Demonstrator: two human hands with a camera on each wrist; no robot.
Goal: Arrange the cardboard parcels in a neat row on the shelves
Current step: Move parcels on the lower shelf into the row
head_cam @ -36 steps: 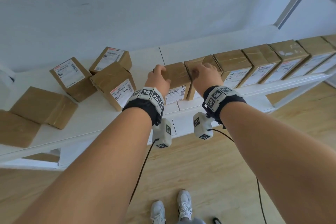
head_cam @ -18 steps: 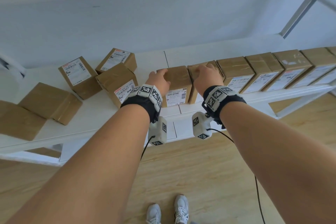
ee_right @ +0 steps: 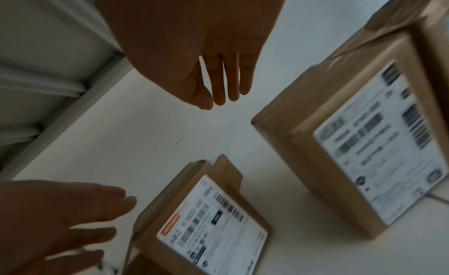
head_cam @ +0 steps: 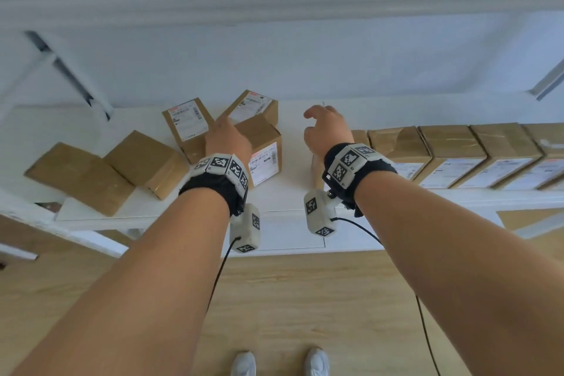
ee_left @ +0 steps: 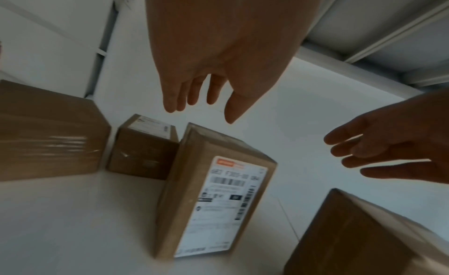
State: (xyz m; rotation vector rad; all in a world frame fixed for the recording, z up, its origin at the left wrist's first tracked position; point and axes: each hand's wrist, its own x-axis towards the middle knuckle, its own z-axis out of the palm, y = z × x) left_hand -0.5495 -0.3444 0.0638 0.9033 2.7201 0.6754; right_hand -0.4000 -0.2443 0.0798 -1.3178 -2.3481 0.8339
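A row of brown cardboard parcels stands label-forward along the front right of the white shelf. Its left end parcel is partly hidden behind my right wrist in the head view. A loose upright parcel with an orange-topped label stands left of the gap. My left hand hovers open just above it, fingers straight. My right hand is open over bare shelf between that parcel and the row, holding nothing.
More loose parcels lie askew to the left: two labelled ones at the back and two flat plain ones near the front. A slanted shelf post rises at the far left. Wooden floor lies below.
Both hands have let go of the parcels at the row's left end and moved left and further back. They are now open, the left over the loose labelled parcel.
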